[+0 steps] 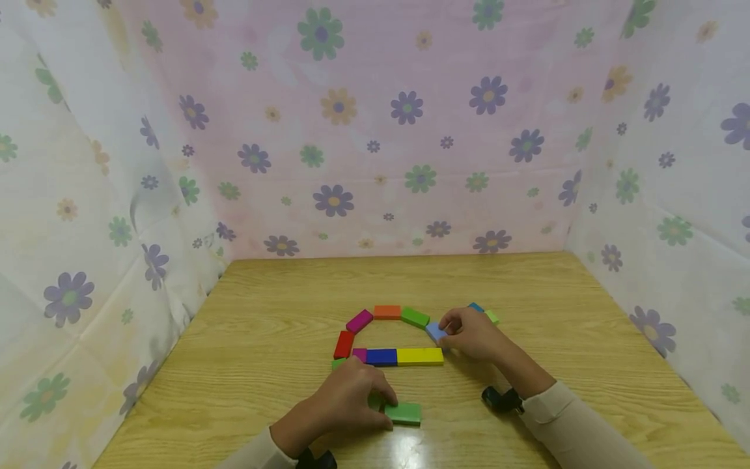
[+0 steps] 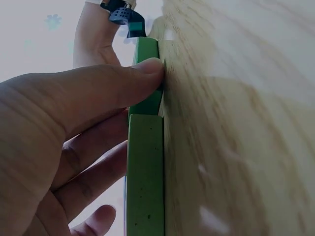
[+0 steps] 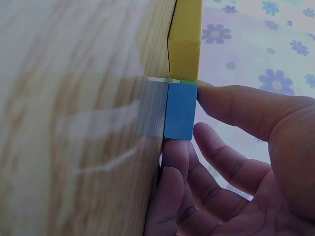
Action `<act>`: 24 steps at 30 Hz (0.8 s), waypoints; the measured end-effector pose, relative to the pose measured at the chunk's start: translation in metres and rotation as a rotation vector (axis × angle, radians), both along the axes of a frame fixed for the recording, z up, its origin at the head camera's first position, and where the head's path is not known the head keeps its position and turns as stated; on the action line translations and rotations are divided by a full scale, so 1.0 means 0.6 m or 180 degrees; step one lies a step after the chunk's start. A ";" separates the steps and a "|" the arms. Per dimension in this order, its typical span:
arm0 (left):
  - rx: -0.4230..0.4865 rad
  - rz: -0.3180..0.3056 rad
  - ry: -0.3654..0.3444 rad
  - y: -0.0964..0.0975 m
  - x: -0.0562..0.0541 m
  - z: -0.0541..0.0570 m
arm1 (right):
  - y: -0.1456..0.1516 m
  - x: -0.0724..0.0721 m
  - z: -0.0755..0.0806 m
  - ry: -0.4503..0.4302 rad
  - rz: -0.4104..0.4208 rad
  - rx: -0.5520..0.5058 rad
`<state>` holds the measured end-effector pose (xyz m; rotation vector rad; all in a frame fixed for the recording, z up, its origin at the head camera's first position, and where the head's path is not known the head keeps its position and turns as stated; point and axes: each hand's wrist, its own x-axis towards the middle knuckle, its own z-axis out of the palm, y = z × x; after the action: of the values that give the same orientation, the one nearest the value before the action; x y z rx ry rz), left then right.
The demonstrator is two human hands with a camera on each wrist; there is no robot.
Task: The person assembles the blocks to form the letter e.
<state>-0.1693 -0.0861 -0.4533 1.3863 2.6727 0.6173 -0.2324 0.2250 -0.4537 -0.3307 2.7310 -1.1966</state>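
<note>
My left hand [image 1: 351, 397] is low on the table, pinching the left end of a green block [image 1: 403, 413] between thumb and fingers. In the left wrist view, the thumb lies across that green block [image 2: 147, 49], and another green block [image 2: 146, 177] stands nearer the camera. Farther back, my right hand [image 1: 474, 335] pinches a light blue block [image 1: 435, 332] at the right side of a curved row of blocks. The right wrist view shows the blue block's end [image 3: 180, 112] beside the thumb and fingertips, below a yellow block [image 3: 186, 49].
The curve has red [image 1: 344, 344], magenta [image 1: 360, 320], orange [image 1: 387, 312] and green [image 1: 415, 317] blocks. A straight row below holds a dark blue [image 1: 381, 357] and a long yellow block [image 1: 419, 356]. Blue [image 1: 476, 307] and lime [image 1: 491, 316] pieces show behind my right hand. Flowered cloth surrounds the table.
</note>
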 end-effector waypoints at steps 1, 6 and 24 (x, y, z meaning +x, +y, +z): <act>-0.0015 0.0005 -0.0002 0.000 0.000 -0.001 | 0.000 0.000 0.000 0.0001 -0.0001 0.0000; -0.0023 -0.0010 -0.0063 -0.002 0.000 -0.001 | 0.000 -0.001 -0.002 -0.0009 0.0004 -0.0013; 0.0179 -0.0106 -0.0403 -0.007 -0.005 -0.010 | -0.002 0.001 0.001 -0.0042 -0.0058 0.0024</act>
<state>-0.1721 -0.0905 -0.4590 1.3535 2.5478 0.7557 -0.2321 0.2237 -0.4532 -0.2967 2.7324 -1.1884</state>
